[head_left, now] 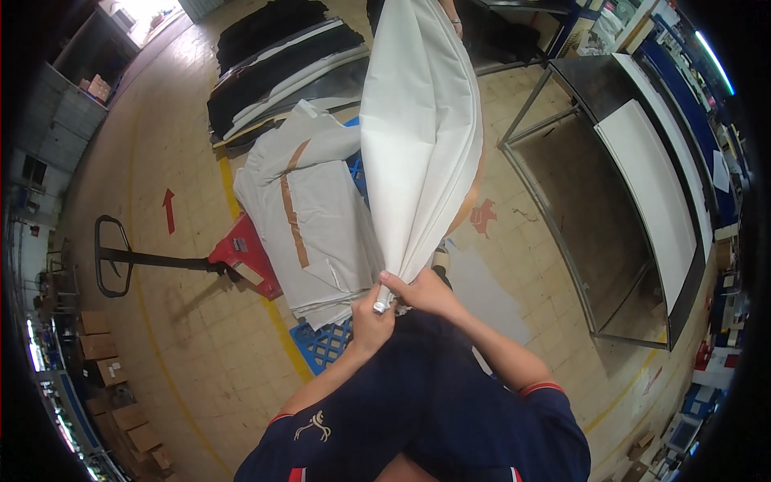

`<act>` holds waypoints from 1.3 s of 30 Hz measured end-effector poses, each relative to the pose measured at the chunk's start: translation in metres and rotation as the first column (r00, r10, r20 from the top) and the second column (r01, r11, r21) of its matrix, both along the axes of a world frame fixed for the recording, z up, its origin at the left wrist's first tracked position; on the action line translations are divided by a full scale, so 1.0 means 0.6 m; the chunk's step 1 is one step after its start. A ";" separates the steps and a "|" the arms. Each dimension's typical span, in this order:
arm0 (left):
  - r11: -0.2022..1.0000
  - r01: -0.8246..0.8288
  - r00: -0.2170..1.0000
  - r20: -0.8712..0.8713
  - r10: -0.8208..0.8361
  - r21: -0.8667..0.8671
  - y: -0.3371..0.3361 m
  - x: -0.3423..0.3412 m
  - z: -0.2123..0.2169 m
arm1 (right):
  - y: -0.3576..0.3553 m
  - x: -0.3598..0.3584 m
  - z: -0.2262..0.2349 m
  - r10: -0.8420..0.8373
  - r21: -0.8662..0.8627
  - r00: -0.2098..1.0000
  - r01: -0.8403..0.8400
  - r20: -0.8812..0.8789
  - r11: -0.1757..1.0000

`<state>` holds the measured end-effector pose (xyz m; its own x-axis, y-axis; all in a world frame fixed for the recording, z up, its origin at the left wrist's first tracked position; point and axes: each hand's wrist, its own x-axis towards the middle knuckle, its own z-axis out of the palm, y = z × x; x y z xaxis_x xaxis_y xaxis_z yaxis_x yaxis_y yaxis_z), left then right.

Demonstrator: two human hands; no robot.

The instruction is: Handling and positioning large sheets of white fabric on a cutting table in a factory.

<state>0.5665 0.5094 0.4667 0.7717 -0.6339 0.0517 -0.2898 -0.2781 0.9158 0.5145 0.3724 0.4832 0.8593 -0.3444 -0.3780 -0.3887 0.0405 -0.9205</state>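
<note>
White folded fabric sheet (pixel 422 136) gathered at corner; my left hand (pixel 371 315) and right hand (pixel 424 292) both pinching it. Keep grip tight, layers aligned; another person's hand (pixel 456 24) holds far end.

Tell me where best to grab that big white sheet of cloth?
Probably at its gathered lower corner, where both hands, left hand and right hand, already pinch the big white sheet of cloth. Come from below: the folds bunch narrow there and fan wide above.

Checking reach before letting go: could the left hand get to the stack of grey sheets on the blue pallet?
Probably yes: the left hand grips the white sheet just beside the grey stack, with nothing between.
</note>
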 end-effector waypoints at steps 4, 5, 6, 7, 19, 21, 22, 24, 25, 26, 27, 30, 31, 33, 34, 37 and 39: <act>1.000 -0.027 0.994 -0.106 0.026 -0.006 -0.005 -0.002 -0.011 | -0.007 0.022 0.011 0.077 -0.203 0.993 -0.094 -0.094 0.975; 0.993 -0.091 0.992 -0.098 0.084 -0.075 -0.005 -0.005 -0.026 | -0.005 0.028 0.035 0.090 -0.275 0.972 -0.150 -0.218 0.950; 0.978 -0.153 0.986 -0.094 0.141 -0.142 -0.006 -0.006 -0.034 | -0.004 0.036 0.036 0.094 -0.281 0.972 -0.153 -0.215 0.947; 0.980 -0.158 0.982 -0.125 0.143 -0.121 -0.007 -0.006 -0.029 | -0.004 0.039 0.038 0.097 -0.295 0.970 -0.161 -0.221 0.942; 0.892 -0.400 0.845 -0.462 0.269 -0.212 -0.049 0.039 0.031 | -0.172 0.024 -0.222 -0.515 0.129 0.838 0.499 0.180 0.857; 0.854 -0.461 0.799 -0.532 0.280 -0.243 -0.072 0.055 0.070 | -0.224 -0.013 -0.366 -0.727 -0.035 0.681 0.728 -0.087 0.685; 0.841 -0.495 0.787 -0.523 0.328 -0.217 -0.067 0.059 0.087 | -0.205 -0.009 -0.362 -0.684 0.264 0.643 0.766 -0.344 0.587; 0.829 -0.467 0.756 -0.626 0.193 -0.308 -0.124 0.074 0.132 | -0.200 -0.067 -0.572 -0.469 0.653 0.775 0.620 -0.424 0.435; 0.824 -0.487 0.762 -0.602 0.239 -0.289 -0.142 0.079 0.152 | -0.161 -0.014 -0.559 -0.433 0.854 0.849 0.444 -0.304 0.271; 0.801 -0.502 0.751 -0.624 0.216 -0.327 -0.160 0.076 0.182 | -0.123 0.022 -0.529 -0.430 0.969 0.885 0.234 -0.179 0.078; 0.784 -0.514 0.724 -0.666 0.179 -0.348 -0.189 0.081 0.198 | -0.126 0.010 -0.528 -0.414 0.968 0.887 0.246 -0.204 0.049; 0.827 -0.446 0.775 -0.610 0.165 -0.343 -0.230 0.088 0.291 | -0.114 0.007 -0.489 -0.364 0.972 0.906 0.235 -0.218 0.003; 0.836 -0.443 0.775 -0.607 0.175 -0.324 -0.248 0.091 0.321 | -0.131 0.007 -0.476 -0.358 0.974 0.910 0.226 -0.211 -0.001; 0.829 -0.452 0.762 -0.626 0.167 -0.329 -0.301 0.093 0.375 | -0.181 0.020 -0.459 -0.370 0.979 0.909 0.205 -0.190 0.000; 0.830 -0.468 0.757 -0.622 0.200 -0.303 -0.328 0.098 0.394 | -0.208 0.029 -0.451 -0.392 0.980 0.902 0.197 -0.181 -0.001; 0.809 -0.491 0.678 -0.725 0.122 -0.323 -0.367 0.092 0.463 | -0.280 0.069 -0.413 -0.417 0.990 0.900 0.143 -0.124 0.015; 0.822 -0.457 0.621 -0.784 0.023 -0.338 -0.382 0.088 0.499 | -0.336 0.078 -0.390 -0.427 0.991 0.899 0.123 -0.093 0.043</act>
<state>0.6193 0.2800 0.7661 0.8020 -0.4743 -0.3631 0.5302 0.2853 0.7984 0.5615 0.1711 0.2492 0.8891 -0.0402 -0.4559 0.0413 0.9991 -0.0076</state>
